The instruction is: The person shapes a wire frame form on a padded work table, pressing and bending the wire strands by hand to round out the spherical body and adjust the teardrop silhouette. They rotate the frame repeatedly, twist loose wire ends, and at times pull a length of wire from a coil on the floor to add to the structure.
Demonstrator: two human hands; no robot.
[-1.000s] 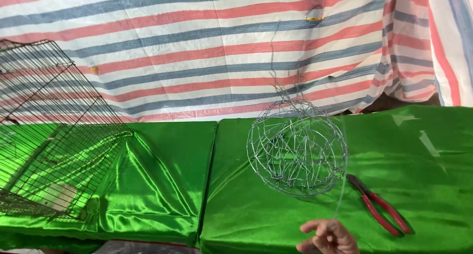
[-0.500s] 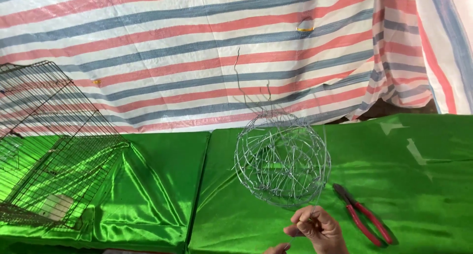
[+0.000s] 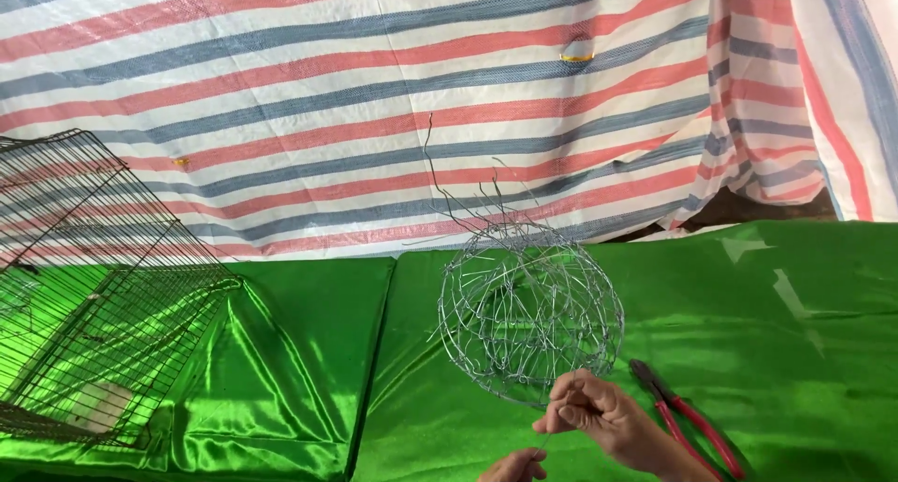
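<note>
On the left of the desk (image 3: 290, 351), which is draped in shiny green cloth, a black wire cage (image 3: 94, 286) leans tilted, with a small pale object (image 3: 98, 407) showing through its bars near the near-left corner. It stands well apart from the hands, so it seems little at risk.

The likelier trouble lies in the middle. The wire ball (image 3: 530, 318), a loose round weave of thin silvery wire, rests on the slippery cloth just beyond the near edge, and a hard tug on its strand could, I judge, make it roll or slide toward the person. Several stray wire ends (image 3: 440, 187) poke up from its top against the striped tarp (image 3: 374, 89); these could prick a finger or catch on the cloth if the ball tips. The thin strand (image 3: 545, 433) running down from the ball's lower rim might kink or snap under a sharp pull.

The left hand (image 3: 513, 467) shows only partly at the bottom edge of the view; its fingers seem to close on the strand's lower end, though I cannot tell for sure. The right hand (image 3: 603, 417) is just above it, fingers curled and pinching the strand right beneath the ball, touching or nearly touching its lower rim.

To the right, red-handled pliers (image 3: 687, 417) lie flat on the cloth, just beside the right wrist, where a sweep of the arm could knock them
</note>
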